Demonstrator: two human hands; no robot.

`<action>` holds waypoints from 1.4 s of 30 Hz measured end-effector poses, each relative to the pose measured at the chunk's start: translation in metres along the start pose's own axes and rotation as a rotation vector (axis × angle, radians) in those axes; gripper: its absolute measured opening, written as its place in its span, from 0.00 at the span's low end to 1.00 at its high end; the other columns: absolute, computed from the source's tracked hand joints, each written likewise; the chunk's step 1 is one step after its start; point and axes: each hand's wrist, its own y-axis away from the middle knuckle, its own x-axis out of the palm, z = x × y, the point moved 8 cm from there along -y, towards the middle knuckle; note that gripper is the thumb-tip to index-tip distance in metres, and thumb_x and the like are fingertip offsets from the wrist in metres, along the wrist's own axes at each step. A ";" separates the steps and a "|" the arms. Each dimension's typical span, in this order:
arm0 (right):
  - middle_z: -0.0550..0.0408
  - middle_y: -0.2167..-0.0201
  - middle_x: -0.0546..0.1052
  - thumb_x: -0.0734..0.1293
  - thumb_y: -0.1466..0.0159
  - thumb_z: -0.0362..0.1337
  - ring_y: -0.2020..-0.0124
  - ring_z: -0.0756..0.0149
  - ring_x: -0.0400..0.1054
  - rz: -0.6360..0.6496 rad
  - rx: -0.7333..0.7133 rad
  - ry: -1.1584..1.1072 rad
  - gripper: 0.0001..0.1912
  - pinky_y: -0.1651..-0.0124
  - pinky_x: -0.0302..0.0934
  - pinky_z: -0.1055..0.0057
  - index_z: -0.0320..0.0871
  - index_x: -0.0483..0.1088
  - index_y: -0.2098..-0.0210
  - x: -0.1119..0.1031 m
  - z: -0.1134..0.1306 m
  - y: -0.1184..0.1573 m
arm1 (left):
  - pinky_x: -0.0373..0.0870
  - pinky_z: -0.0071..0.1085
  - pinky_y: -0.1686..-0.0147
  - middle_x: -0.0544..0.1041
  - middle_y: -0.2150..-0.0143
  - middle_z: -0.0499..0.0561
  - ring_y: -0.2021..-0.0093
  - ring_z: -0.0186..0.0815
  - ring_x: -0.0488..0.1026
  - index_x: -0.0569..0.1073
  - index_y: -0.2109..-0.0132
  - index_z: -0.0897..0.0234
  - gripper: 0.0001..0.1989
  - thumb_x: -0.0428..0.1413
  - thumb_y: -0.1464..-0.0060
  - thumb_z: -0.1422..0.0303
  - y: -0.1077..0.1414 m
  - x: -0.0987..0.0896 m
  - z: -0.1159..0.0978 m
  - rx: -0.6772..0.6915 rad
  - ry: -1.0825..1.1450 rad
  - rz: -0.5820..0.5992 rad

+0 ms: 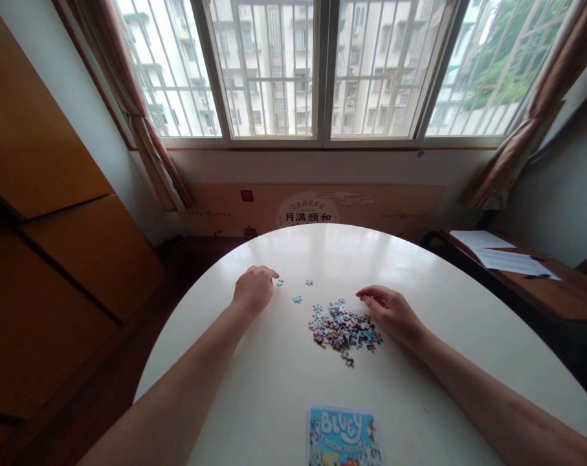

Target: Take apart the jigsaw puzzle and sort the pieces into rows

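My left hand is over the left part of the table with its fingers curled. Its index fingertip is at a small blue puzzle piece, which seems to be touched or pinched there. Two more blue pieces lie apart to the right, one puzzle piece farther back and another piece nearer. My right hand rests by the right edge of a heap of mixed puzzle pieces. Its fingers are loosely bent and slightly apart, and nothing shows between them.
A picture card marked "BLUEY" lies at the near side of the round white table. To the right, a brown desk holds papers and a pen. Wooden cabinets stand left; barred windows are ahead.
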 end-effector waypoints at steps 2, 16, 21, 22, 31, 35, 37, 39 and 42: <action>0.51 0.61 0.80 0.63 0.38 0.40 0.60 0.58 0.74 0.003 0.001 0.000 0.12 0.53 0.68 0.62 0.46 0.78 0.62 0.000 0.001 0.000 | 0.72 0.35 0.52 0.82 0.55 0.51 0.53 0.42 0.74 0.82 0.57 0.59 0.17 0.50 0.43 0.76 0.000 0.009 -0.002 0.014 0.009 0.034; 0.50 0.60 0.81 0.63 0.38 0.41 0.60 0.58 0.74 0.006 -0.002 0.005 0.13 0.55 0.69 0.63 0.45 0.78 0.61 0.001 -0.004 0.000 | 0.72 0.34 0.58 0.81 0.57 0.51 0.56 0.42 0.76 0.82 0.61 0.57 0.09 0.57 0.44 0.63 0.017 0.002 -0.046 0.137 0.106 0.128; 0.51 0.61 0.80 0.62 0.37 0.41 0.61 0.59 0.74 0.010 -0.001 0.004 0.13 0.55 0.69 0.63 0.45 0.77 0.61 0.001 -0.004 0.000 | 0.70 0.32 0.61 0.81 0.60 0.49 0.58 0.41 0.77 0.82 0.65 0.55 0.07 0.58 0.47 0.64 0.016 0.005 -0.038 0.114 0.066 0.202; 0.51 0.61 0.80 0.63 0.37 0.41 0.61 0.59 0.74 0.009 -0.005 0.006 0.13 0.55 0.69 0.63 0.45 0.77 0.61 0.001 -0.004 0.000 | 0.70 0.32 0.61 0.82 0.60 0.49 0.59 0.41 0.77 0.82 0.65 0.55 0.07 0.58 0.48 0.65 0.015 0.006 -0.032 0.090 0.054 0.212; 0.51 0.61 0.81 0.63 0.37 0.41 0.62 0.59 0.74 0.006 -0.004 0.003 0.12 0.55 0.68 0.64 0.45 0.78 0.61 0.003 -0.006 -0.001 | 0.71 0.30 0.59 0.80 0.53 0.50 0.55 0.40 0.76 0.82 0.56 0.55 0.13 0.53 0.40 0.68 -0.004 0.014 0.015 -0.131 -0.001 0.083; 0.52 0.61 0.80 0.63 0.38 0.40 0.62 0.60 0.74 0.005 0.006 -0.009 0.12 0.56 0.69 0.65 0.46 0.78 0.61 0.003 -0.007 0.000 | 0.71 0.31 0.58 0.79 0.52 0.50 0.55 0.40 0.76 0.81 0.53 0.55 0.14 0.52 0.39 0.68 -0.007 0.020 0.021 -0.171 0.042 0.037; 0.52 0.61 0.80 0.63 0.38 0.40 0.62 0.60 0.74 0.004 0.005 -0.016 0.12 0.56 0.69 0.65 0.46 0.78 0.61 0.003 -0.006 0.000 | 0.72 0.31 0.57 0.79 0.51 0.50 0.54 0.41 0.76 0.80 0.50 0.57 0.14 0.53 0.39 0.69 -0.006 0.019 0.021 -0.173 0.046 0.016; 0.52 0.61 0.80 0.63 0.38 0.40 0.62 0.60 0.74 0.004 0.002 -0.013 0.12 0.56 0.70 0.65 0.46 0.78 0.61 0.003 -0.006 0.000 | 0.72 0.32 0.57 0.79 0.51 0.50 0.54 0.41 0.75 0.80 0.50 0.58 0.15 0.54 0.40 0.71 -0.005 0.017 0.015 -0.130 0.046 -0.010; 0.52 0.62 0.81 0.63 0.38 0.40 0.62 0.60 0.74 0.000 -0.001 0.002 0.12 0.55 0.70 0.64 0.46 0.78 0.61 0.002 -0.005 -0.001 | 0.72 0.32 0.54 0.80 0.52 0.48 0.52 0.40 0.74 0.81 0.53 0.57 0.15 0.52 0.41 0.76 -0.002 0.015 -0.010 0.074 0.047 -0.033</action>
